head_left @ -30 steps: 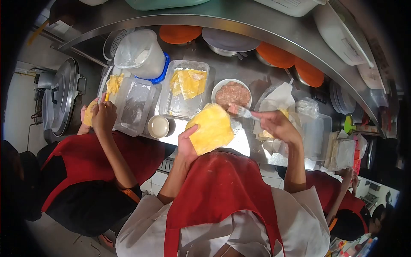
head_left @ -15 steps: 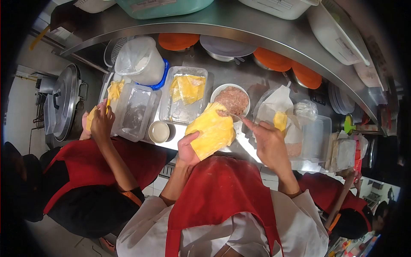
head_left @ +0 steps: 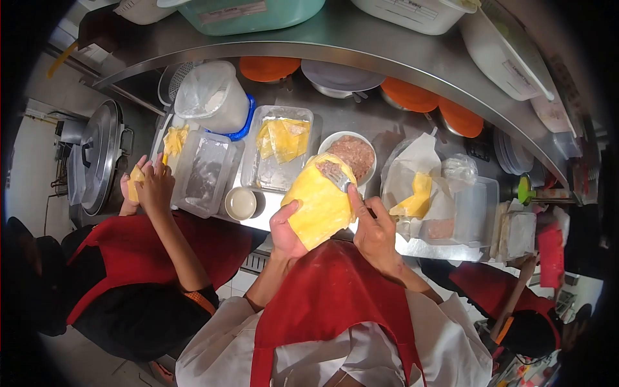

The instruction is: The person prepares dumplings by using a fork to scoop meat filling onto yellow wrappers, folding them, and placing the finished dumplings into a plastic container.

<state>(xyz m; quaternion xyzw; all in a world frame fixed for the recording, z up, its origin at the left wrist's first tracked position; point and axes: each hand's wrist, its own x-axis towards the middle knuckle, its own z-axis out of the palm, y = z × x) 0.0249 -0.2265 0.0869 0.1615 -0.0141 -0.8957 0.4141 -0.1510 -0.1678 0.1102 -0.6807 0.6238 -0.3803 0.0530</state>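
My left hand (head_left: 288, 232) grips a thick stack of yellow dough wrappers (head_left: 317, 208) from its lower left, thumb on top. A metal fork (head_left: 340, 180) is in my right hand (head_left: 376, 235), closed around its handle. Its tines touch a dab of minced meat (head_left: 327, 169) on the far end of the top wrapper. Just behind the stack stands a white bowl (head_left: 371, 143) of minced meat, its near rim partly hidden. A clear tray (head_left: 267, 175) to the left contains several yellow wrapper pieces (head_left: 284, 140).
A small cup (head_left: 240, 204), a clear tub (head_left: 205, 171) and a white bucket (head_left: 216, 100) stand left. At right lie white paper (head_left: 412, 161) with a yellow sheet (head_left: 419, 197) and a plastic box (head_left: 476, 213). A co-worker's hands (head_left: 155, 184) work at left. A steel shelf (head_left: 309, 42) overhangs.
My right hand has moved left and toward me, bringing the fork from beside the bowl onto the stack's far end. More of the yellow sheet at right now shows. My left hand stays nearly still.
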